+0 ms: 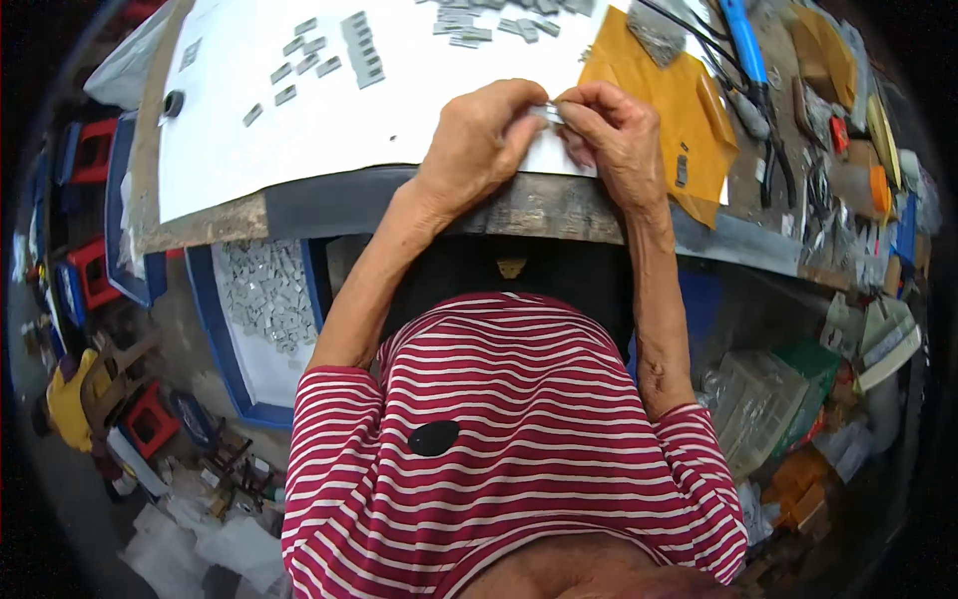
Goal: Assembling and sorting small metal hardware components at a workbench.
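Over the white paper (230, 150) near the table's front edge, my left hand (481, 145) and my right hand (621, 140) meet fingertip to fingertip. Both pinch a small silvery metal piece (547, 113), mostly covered by the fingers. Further left on the paper lie loose small grey metal pieces (285, 95), beside a column of similar pieces (362, 50) set close together. A heap of grey pieces (464, 25) sits beyond my hands. By my right hand is a brown paper sheet (699, 130) with a few small dark parts (682, 170) on it.
A blue-handled tool (743, 45) and black pliers-like handles (778, 150) lie at the right among clutter. A black ring (174, 103) rests at the paper's left. Below the table, left of my body, a blue tray (215, 319) holds many grey pieces. Red stools (150, 419) stand further left.
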A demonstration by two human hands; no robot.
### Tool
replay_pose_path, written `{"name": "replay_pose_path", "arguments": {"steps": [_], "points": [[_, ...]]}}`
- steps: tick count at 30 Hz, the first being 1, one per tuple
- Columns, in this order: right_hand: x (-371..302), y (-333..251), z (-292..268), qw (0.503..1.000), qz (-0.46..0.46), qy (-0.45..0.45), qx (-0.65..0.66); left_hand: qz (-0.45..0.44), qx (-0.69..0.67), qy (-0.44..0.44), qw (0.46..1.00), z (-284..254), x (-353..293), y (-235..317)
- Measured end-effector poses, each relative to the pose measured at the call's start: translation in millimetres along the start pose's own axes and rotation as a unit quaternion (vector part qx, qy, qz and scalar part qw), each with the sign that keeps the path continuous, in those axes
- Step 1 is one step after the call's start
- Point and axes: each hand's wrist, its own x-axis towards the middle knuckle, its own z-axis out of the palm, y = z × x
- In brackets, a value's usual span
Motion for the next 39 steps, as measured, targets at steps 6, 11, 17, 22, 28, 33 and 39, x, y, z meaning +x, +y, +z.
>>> {"name": "replay_pose_path", "arguments": {"steps": [6, 11, 17, 22, 28, 33, 39], "points": [[-4.5, 2.9, 2.6, 0.998, 0.020, 0.009, 0.065, -0.031, 0.031, 0.023, 0.999, -19.1, -9.9, -3.1], [-5.0, 5.2, -0.1, 0.998, 0.004, -0.005, 0.062, -0.126, 0.079, 0.115, 0.982, -60.6, -25.6, -22.0], [-3.7, 4.0, 0.8, 0.998, 0.001, 0.008, 0.066, -0.184, 0.183, 0.183, 0.948, -107.2, -39.5, -52.4], [-4.1, 4.4, 0.9, 0.997, 0.006, 0.007, 0.073, -0.212, 0.214, 0.183, 0.936, -114.4, -34.4, -62.4], [-4.0, 4.4, 0.9, 0.998, 0.004, 0.004, 0.056, -0.242, 0.189, 0.194, 0.932, -116.3, -30.3, -71.9], [-5.4, 2.2, -1.0, 0.999, -0.004, 0.008, 0.050, -0.178, 0.250, 0.193, 0.932, -112.4, -31.2, -62.6], [-14.1, -4.3, -2.2, 0.999, -0.004, 0.015, 0.043, -0.050, 0.224, 0.147, 0.962, -80.4, 2.1, -38.4]]}}
